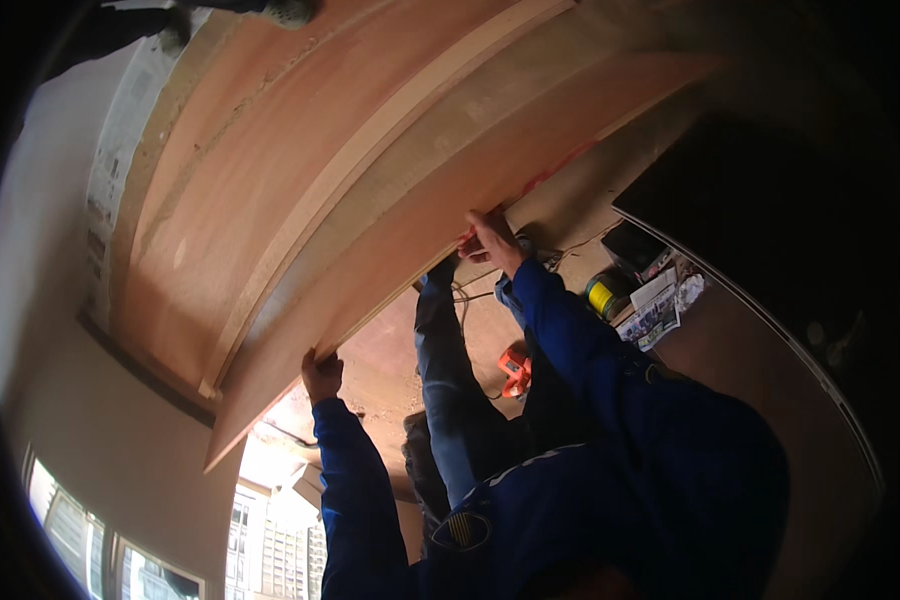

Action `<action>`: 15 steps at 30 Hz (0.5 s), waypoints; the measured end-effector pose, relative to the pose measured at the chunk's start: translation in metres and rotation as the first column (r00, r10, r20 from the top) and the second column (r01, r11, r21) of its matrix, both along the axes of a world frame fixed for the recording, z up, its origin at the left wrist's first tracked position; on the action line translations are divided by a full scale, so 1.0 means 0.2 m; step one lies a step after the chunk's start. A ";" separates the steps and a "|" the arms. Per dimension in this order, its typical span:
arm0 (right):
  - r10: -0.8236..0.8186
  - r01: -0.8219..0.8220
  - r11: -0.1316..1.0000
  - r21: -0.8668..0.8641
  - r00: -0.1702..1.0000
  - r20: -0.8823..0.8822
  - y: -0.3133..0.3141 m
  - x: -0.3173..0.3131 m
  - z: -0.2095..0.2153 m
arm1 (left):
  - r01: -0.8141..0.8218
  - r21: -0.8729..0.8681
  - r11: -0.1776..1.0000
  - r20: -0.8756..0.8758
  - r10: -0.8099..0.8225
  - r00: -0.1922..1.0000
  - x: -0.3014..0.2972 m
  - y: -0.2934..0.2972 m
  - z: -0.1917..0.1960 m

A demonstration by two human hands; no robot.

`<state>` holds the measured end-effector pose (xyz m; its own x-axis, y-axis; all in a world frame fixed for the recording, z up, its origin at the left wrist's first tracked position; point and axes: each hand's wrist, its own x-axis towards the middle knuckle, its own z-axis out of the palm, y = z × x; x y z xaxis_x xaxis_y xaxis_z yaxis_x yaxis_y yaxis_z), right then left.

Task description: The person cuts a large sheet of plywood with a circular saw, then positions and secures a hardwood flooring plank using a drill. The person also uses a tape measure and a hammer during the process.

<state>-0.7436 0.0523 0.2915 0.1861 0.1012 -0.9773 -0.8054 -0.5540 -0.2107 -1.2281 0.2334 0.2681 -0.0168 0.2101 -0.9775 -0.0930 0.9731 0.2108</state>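
Daylight strong at lower left, through the window opening (282, 540); glare bleaches the floor (375, 375) below the near left corner of the board (380, 285) I grip. Board's face warmly lit, dimming toward its far right end. My sleeves (355, 490) fall into deep blue shade. Right side murky: the dark panel (750, 200) perhaps has detail, but I can't make it out. Fisheye bows long edges; rim black.

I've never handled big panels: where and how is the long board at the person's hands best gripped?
Probably take the board by its thin near edge, coming from that same side with two well-spread holds: it is long and broad, but that edge is slim enough to close on. The left hand grips there.
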 end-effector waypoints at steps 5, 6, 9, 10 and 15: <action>-0.152 0.120 0.982 0.146 0.960 0.234 -0.04 -0.03 0.11 | -0.059 0.086 0.995 -0.114 0.069 0.991 0.06 -0.10 0.12; -0.082 0.074 0.996 0.044 0.970 0.227 -0.07 -0.01 0.11 | -0.086 0.069 0.994 -0.100 0.093 0.991 0.11 -0.09 0.13; -0.048 0.053 0.996 -0.065 0.996 0.082 -0.10 0.10 0.07 | -0.066 0.043 0.997 -0.106 0.070 0.992 0.23 -0.12 0.16; -0.027 0.025 0.999 0.025 0.997 0.074 -0.10 0.14 0.06 | -0.097 -0.010 0.995 -0.140 0.095 0.986 0.28 -0.13 0.14; 0.037 -0.037 0.994 -0.103 0.999 -0.002 -0.04 0.14 0.11 | -0.116 -0.126 0.985 -0.083 0.106 0.991 0.20 -0.18 0.14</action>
<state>-0.7150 0.0435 0.3134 0.1844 0.0072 -0.9828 -0.7840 -0.6020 -0.1515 -1.1884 0.1981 0.2963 -0.1081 0.0737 -0.9914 -0.1902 0.9773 0.0934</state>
